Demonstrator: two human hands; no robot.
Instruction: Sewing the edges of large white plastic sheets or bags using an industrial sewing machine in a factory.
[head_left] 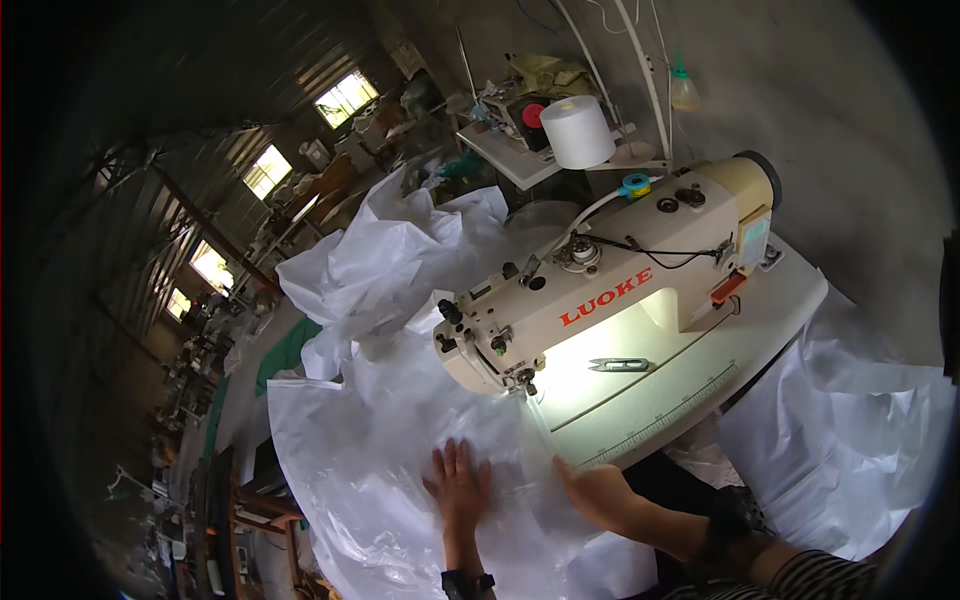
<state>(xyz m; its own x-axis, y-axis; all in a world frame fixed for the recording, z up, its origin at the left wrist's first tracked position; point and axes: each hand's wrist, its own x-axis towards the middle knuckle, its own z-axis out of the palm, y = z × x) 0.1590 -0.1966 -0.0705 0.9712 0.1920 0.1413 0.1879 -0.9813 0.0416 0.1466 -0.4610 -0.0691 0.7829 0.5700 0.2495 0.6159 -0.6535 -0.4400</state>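
Note:
A big white plastic-like sheet (pixel 390 430) lies crumpled across the left side of the sewing table, its edge running up to the needle area of a cream sewing machine (pixel 600 295). Flat on the sheet, fingers spread, rests my left hand (pixel 458 487). To its right, my right hand (pixel 592 492) pinches the sheet's right edge at the front of the machine bed (pixel 690 385); its other fingers are mostly hidden. Small thread snips (pixel 620 365) lie on the lit bed under the machine arm, touched by neither hand.
More white sheet material (pixel 850 420) hangs at the right of the table. A white thread cone (pixel 578 132) stands behind the machine. On the wall hangs a small bottle with a green top (pixel 684 90). A cluttered workshop with several windows stretches away at the left.

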